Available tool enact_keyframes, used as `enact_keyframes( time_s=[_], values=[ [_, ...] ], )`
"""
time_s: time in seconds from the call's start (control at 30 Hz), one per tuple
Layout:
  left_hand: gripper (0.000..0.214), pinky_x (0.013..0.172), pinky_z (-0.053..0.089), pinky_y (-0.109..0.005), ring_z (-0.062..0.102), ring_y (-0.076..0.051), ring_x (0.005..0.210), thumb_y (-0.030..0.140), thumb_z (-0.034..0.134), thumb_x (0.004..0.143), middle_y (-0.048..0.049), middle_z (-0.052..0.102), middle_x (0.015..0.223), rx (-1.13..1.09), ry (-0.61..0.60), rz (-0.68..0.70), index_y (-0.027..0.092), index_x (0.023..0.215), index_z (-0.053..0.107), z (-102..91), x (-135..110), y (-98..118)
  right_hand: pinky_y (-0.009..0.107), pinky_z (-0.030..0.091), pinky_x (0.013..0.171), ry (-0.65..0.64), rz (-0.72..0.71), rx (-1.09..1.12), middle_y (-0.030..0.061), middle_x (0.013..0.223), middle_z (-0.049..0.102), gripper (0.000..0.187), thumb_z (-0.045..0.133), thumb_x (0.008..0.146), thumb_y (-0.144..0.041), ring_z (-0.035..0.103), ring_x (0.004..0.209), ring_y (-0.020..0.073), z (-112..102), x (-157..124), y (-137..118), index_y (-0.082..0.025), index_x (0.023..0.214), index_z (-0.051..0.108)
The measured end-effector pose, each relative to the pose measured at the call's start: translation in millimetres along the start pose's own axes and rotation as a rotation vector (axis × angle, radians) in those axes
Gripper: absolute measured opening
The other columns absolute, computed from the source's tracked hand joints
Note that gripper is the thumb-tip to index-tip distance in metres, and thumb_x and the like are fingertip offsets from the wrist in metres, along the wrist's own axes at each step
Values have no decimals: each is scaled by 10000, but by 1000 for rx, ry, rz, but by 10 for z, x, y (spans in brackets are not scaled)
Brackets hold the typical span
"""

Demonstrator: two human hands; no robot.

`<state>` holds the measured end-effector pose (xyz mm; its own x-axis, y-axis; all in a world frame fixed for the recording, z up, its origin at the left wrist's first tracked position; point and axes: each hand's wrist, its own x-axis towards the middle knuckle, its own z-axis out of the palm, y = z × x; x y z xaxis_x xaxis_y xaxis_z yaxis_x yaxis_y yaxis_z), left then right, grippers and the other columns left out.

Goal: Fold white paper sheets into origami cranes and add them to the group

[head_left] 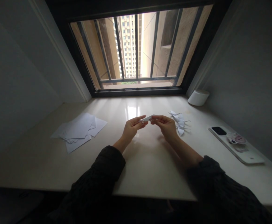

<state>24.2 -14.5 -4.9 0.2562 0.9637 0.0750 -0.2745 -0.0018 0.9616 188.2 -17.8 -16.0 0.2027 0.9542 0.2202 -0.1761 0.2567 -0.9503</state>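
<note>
Pale sill (149, 174) below barred window (139, 51), upper centre. Left hand (133, 125) and right hand (165, 123) pinch folded paper (147, 118) mid-frame; uneven pull might tear it.

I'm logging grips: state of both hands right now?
Left hand: closed, holding one end of a small folded white paper piece.
Right hand: closed, holding the same piece's other end.

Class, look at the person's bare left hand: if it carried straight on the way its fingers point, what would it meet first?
Beyond the small folded white paper in its grasp, the left hand would probably meet the bare right hand opposite, though exact depth is unclear.
</note>
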Motion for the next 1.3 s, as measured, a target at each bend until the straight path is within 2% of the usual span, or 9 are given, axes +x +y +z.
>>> enact_keyframes(
  time_s=[0.13,0.37,0.5,0.6,0.8,0.93,1.03,1.13,1.3],
  values=[
    [492,962,449,-434,665,-234,964,294,751,677,-90,729,953,-29,-44,-47,170,1143,650,-43,26,-2,391,560,706,-1,-14,-20,47,727,734,283,809,587,-359,671,635,187,-15,9,4,-191,801,732],
    [678,980,423,-437,632,-255,1052,287,757,680,-129,701,1052,-48,-220,-113,191,1306,515,-169,70,80,372,559,682,16,-52,-64,42,712,726,256,789,614,-351,661,615,178,-42,46,16,-180,792,719],
    [697,989,413,-422,624,-250,1067,239,790,636,-142,641,1186,16,-278,-101,195,1282,533,-226,89,128,356,553,683,8,-91,-64,35,753,725,228,782,627,-337,659,634,169,-51,68,52,-189,786,712],
    [630,997,409,-428,618,-252,1079,239,782,648,-135,652,1166,28,-303,-133,183,1239,572,-237,90,133,353,549,694,-4,-103,-71,34,772,723,221,780,633,-330,662,652,169,-60,81,67,-189,788,709],
    [529,980,427,-425,624,-252,1068,285,775,658,-129,692,1076,32,-277,-145,167,1155,635,-225,83,118,361,550,702,-10,-103,-84,35,757,721,222,769,644,-336,660,659,174,-73,92,63,-187,796,704],
    [524,892,483,-380,661,-236,978,304,788,636,-127,703,1048,186,-260,-119,173,1126,655,-207,87,118,361,548,697,-15,-126,-131,37,765,720,207,755,658,-343,666,659,181,-61,84,55,-192,789,698],
    [376,739,526,-327,693,-211,804,404,730,689,-124,731,905,298,-147,-132,150,966,719,-195,92,82,359,544,697,-41,-174,-203,44,788,725,185,729,684,-351,675,677,192,-43,63,38,-197,781,696],
    [286,623,518,-280,682,-182,671,413,700,706,-101,729,740,393,-31,-96,143,794,737,-188,95,36,344,531,678,-53,-206,-279,42,771,725,172,701,711,-351,677,671,192,-21,36,17,-199,792,697],
    [299,559,488,-252,663,-161,593,401,596,788,-79,705,641,492,-29,-50,152,671,714,-163,86,31,338,511,658,-37,-201,-344,28,699,705,197,687,727,-369,675,638,195,13,-3,-24,-202,832,675]
  ],
)
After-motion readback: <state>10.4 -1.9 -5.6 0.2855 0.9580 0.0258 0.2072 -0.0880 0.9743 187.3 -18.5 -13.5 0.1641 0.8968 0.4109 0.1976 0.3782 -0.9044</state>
